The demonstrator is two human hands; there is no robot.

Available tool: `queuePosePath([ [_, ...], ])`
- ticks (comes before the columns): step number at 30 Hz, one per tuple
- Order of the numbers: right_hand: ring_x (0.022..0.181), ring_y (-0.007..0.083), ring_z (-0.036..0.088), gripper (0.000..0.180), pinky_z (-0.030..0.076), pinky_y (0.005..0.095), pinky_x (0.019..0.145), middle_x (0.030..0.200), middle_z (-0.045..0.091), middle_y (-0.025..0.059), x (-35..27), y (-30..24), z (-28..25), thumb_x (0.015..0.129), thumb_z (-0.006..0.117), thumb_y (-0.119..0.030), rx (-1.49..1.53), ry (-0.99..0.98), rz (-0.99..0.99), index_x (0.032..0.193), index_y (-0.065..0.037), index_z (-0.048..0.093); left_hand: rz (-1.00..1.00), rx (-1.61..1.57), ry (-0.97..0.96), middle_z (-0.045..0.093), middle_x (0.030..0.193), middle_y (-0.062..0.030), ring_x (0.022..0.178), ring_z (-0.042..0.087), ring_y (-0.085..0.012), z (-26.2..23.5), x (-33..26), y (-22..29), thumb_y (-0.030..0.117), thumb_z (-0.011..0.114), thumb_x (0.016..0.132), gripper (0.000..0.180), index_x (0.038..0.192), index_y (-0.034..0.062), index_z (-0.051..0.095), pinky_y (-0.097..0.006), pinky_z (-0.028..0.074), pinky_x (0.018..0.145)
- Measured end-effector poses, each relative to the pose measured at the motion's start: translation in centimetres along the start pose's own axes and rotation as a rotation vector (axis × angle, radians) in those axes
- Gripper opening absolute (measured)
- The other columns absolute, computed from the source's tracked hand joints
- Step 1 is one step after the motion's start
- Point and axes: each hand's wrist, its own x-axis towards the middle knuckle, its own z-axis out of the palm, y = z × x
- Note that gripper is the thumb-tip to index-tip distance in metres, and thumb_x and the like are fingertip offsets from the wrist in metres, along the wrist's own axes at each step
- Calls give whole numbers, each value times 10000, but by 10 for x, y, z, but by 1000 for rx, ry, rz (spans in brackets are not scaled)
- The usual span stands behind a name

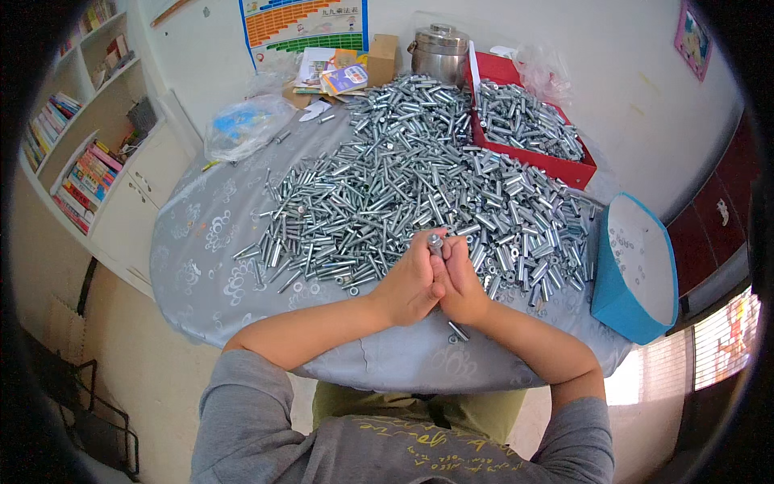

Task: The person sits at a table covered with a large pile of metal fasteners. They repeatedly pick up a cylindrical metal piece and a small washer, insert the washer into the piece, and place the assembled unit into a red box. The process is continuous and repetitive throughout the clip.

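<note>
Just at the near edge of the big pile of metal tubes and rods (363, 202), a person's left hand (407, 284) and right hand (465, 284) press close together. The grip of each hand is closed, and one shiny metal bolt (435, 241) is held between them. Its round end pokes up by the fingers; the hands hide the rest.

On the near side of the pile, a loose metal tube (459, 330) lies by the right wrist, with a small metal ring (452, 340) just beside it. A few more rings are spread along the pile's near edge. The pile sits on a round surface (210, 270) with a shiny gray cloth on it.

Behind the pile, to its right, a red box (574, 173) is full of more metal tubes. Right of the pile stands a blue bin (635, 321), with little rings inside. At the back of the pile is a steel pot (438, 55) with a lid. Left of the pile's back part, a clear plastic bag (246, 129) lies crumpled.
</note>
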Motion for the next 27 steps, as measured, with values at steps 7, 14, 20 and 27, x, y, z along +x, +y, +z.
queuePosePath([
  [7,603,402,549,226,417,459,506,704,533,191,3,-8,-12,908,461,-153,-161,-178,106,917,-5,290,-3,-168,-59,438,1162,-188,1054,465,-241,5,-5,-14,602,163,889,776,1250,-80,81,-364,300,967],
  [14,603,390,547,222,416,443,510,693,523,167,5,-19,-18,881,494,-130,-231,-181,60,909,-8,311,90,-141,-11,364,1175,-209,1097,403,-268,5,-4,-18,586,199,896,747,1261,-57,86,-396,274,978],
  [20,664,394,558,245,427,450,554,774,542,188,8,-20,-24,857,513,-115,-170,-229,35,948,-8,312,187,-39,45,328,1170,-235,1119,348,-340,4,-2,-17,578,223,900,736,1252,-61,124,-433,291,963],
  [27,774,347,614,341,483,400,619,895,614,176,7,-11,-18,821,567,-122,-253,-190,60,1066,-6,361,180,-20,67,281,1193,-243,1115,348,-342,2,-3,-21,596,212,891,714,1215,-39,168,-433,300,960],
])
